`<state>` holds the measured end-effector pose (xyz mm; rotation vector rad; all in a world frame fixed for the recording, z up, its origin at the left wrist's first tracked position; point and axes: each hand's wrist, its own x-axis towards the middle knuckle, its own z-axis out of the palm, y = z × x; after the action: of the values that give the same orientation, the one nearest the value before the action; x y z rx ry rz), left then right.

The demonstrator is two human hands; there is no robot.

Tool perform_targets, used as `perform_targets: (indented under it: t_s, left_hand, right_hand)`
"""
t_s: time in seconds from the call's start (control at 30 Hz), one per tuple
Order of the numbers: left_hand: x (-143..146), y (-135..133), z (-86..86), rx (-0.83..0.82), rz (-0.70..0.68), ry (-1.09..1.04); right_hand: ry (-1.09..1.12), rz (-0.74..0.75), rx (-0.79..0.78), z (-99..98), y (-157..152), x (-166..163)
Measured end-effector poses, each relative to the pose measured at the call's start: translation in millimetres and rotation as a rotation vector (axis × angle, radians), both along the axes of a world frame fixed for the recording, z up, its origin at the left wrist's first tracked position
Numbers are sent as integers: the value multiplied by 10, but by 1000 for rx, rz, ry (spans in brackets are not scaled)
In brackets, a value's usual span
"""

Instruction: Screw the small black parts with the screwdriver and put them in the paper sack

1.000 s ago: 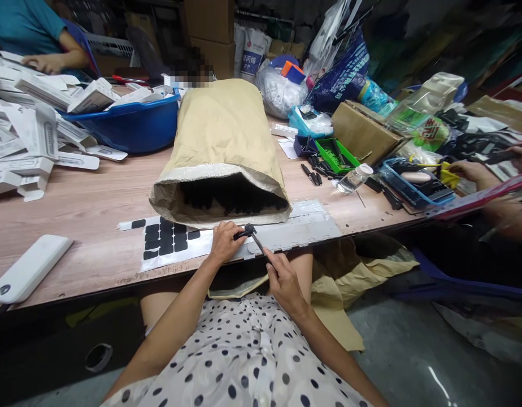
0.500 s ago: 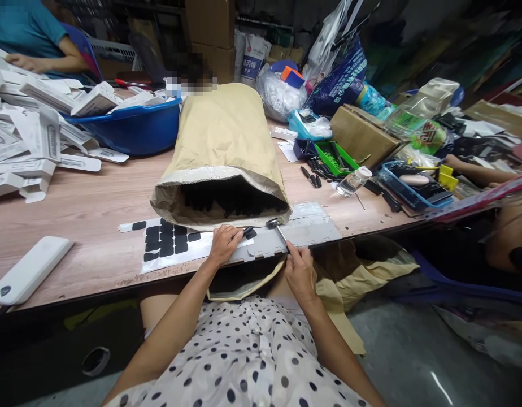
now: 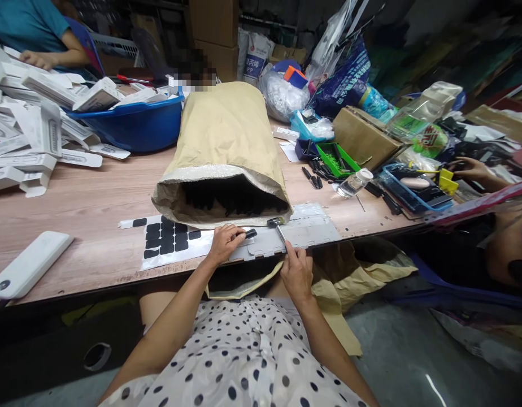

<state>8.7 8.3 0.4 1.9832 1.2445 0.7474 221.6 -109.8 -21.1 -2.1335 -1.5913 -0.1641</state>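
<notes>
My left hand [image 3: 224,244] is closed on a small black piece [image 3: 249,233] at the table's front edge, over the grey board [image 3: 295,229]. The piece's exact kind is too small to make out. In my right hand [image 3: 298,271] is the metal handle of a small hammer [image 3: 274,222]; its dark head is raised just right of the black piece, apart from it. Left of my left hand lies a white sheet with black rounded stickers [image 3: 166,237]. Behind both hands a large tan sack [image 3: 227,135] lies with its mouth toward me, dark pieces inside.
White boxes [image 3: 40,130] pile up at the left beside a blue basin [image 3: 134,125]. A white power bank [image 3: 30,265] lies front left. To the right are a green tray [image 3: 335,158], a clear bottle [image 3: 354,182] and a blue tray [image 3: 413,189]. Co-workers sit on both sides; another sack [image 3: 362,271] hangs below the table.
The black piece in my left hand shows more and sits a little lower. My right hand and the hammer have barely moved. The co-worker's hand at the right has shifted.
</notes>
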Motion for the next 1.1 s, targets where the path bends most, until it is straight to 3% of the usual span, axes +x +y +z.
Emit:
perform_targets:
  t_s: [0.17, 0.3, 0.4, 0.53, 0.6, 0.7, 0.83, 1.0, 1.07, 1.1]
  left_hand:
    - [-34, -337, 61, 59, -216, -37]
    - [-51, -758, -85, -45, -359, 31]
    - [-28, -906, -278, -224, -253, 141]
    - [9, -826, -464, -607, 46, 324]
    - [10, -761, -504, -683, 136, 392]
    - [-1, -746, -503, -677, 150, 432]
    - [13, -854, -336, -589, 64, 452]
    - [100, -715, 147, -442, -253, 301]
    - [139, -475, 316, -389, -202, 225]
    - [156, -326, 375, -322, -109, 209]
  right_hand:
    - [21, -5, -28, 0, 8, 2]
    - [35, 1, -37, -2, 7, 12]
    - [33, 10, -38, -12, 10, 24]
    - [14, 10, -53, -10, 20, 32]
    - [12, -6, -76, 1, 25, 30]
    - [21, -28, -108, 18, 27, 25]
    - [46, -12, -113, 21, 24, 30]
    - [77, 8, -95, 0, 15, 49]
    - [81, 13, -93, -10, 12, 54]
    - [83, 15, -92, -16, 10, 56]
